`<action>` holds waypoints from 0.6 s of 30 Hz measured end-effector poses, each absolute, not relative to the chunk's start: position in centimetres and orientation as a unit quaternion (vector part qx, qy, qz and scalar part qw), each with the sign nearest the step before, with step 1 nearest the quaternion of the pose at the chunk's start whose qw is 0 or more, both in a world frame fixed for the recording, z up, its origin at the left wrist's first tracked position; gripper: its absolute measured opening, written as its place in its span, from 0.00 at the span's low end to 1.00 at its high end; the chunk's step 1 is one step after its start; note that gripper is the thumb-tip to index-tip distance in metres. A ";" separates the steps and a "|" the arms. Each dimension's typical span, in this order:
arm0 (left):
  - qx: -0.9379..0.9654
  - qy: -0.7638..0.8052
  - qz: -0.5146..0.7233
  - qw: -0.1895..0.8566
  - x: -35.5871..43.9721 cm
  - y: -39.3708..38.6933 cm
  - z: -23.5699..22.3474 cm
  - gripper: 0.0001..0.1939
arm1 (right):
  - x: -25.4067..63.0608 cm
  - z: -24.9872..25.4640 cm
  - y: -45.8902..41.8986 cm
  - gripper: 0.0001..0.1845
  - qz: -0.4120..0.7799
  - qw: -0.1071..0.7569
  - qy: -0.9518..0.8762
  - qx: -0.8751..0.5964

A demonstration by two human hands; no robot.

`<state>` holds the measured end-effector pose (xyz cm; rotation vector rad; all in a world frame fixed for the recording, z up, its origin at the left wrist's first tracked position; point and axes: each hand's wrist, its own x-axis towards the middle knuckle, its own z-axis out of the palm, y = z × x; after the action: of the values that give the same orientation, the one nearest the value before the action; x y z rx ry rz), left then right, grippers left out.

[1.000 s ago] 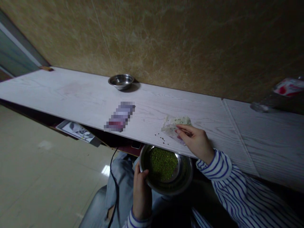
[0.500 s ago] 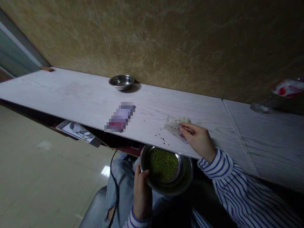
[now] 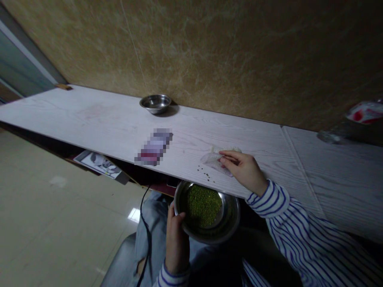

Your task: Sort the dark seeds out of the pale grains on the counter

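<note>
My left hand (image 3: 177,239) grips the left rim of a metal bowl (image 3: 230,223) on my lap, thumb over the edge. Small green beans (image 3: 205,204), like mung beans, lie in its left part. Above the white tabletop, my right hand (image 3: 243,167) pinches a thin see-through plastic bag (image 3: 213,160) between thumb and fingers. Behind the bag, a pale speckled patch (image 3: 226,149) shows, partly hidden by the hand; I cannot make out what it is. A few loose beans (image 3: 206,174) are scattered on the table left of the bag, near its front edge.
A smaller metal bowl (image 3: 155,104) stands by the wall. A blurred-out phone-shaped object (image 3: 154,146) lies nearer the front edge. On the right, a clear plastic bottle (image 3: 356,119) lies tilted. Below the tabletop, an open drawer (image 3: 101,163) juts out, and a black cable (image 3: 146,231) hangs down.
My right hand has shifted slightly left, and the plastic bag's near side has folded over to the left. My left hand still holds the bowl. The whole view has moved a little.
</note>
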<state>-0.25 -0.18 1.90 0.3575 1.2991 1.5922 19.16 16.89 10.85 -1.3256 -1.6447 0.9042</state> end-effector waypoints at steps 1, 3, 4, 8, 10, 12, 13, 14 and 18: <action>0.138 0.537 0.660 0.507 -0.4 -0.1 1.8 0.27 | 18.8 11.3 17.5 0.15 0.359 0.405 -0.662 -0.518; 0.109 0.538 0.659 0.514 -0.8 0.0 1.7 0.28 | 17.5 12.4 19.2 0.15 0.369 0.377 -0.687 -0.499; 0.099 0.539 0.662 0.511 -0.9 0.1 1.6 0.28 | 16.7 12.8 20.1 0.14 0.386 0.354 -0.698 -0.489; 0.087 0.533 0.669 0.510 -1.2 0.3 1.5 0.30 | 12.9 13.9 23.3 0.14 0.466 0.280 -0.697 -0.467; 0.077 0.525 0.672 0.517 -1.2 0.2 1.5 0.31 | 11.6 13.9 24.2 0.14 0.507 0.243 -0.695 -0.449; 0.075 0.514 0.669 0.531 -1.2 0.0 1.5 0.31 | 11.0 13.8 24.6 0.14 0.543 0.213 -0.691 -0.427; 0.076 0.509 0.667 0.538 -1.2 -0.1 1.6 0.31 | 10.9 13.7 24.6 0.13 0.559 0.202 -0.689 -0.415; 0.077 0.505 0.665 0.545 -1.2 -0.2 1.6 0.31 | 11.0 13.6 24.6 0.13 0.572 0.194 -0.687 -0.405; 0.084 0.497 0.661 0.555 -1.2 -0.2 1.7 0.30 | 11.7 13.3 23.8 0.12 0.602 0.174 -0.682 -0.377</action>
<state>-1.17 -0.23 1.65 0.1990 1.1746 1.5610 11.74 23.84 13.28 -1.0692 -1.9335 1.7060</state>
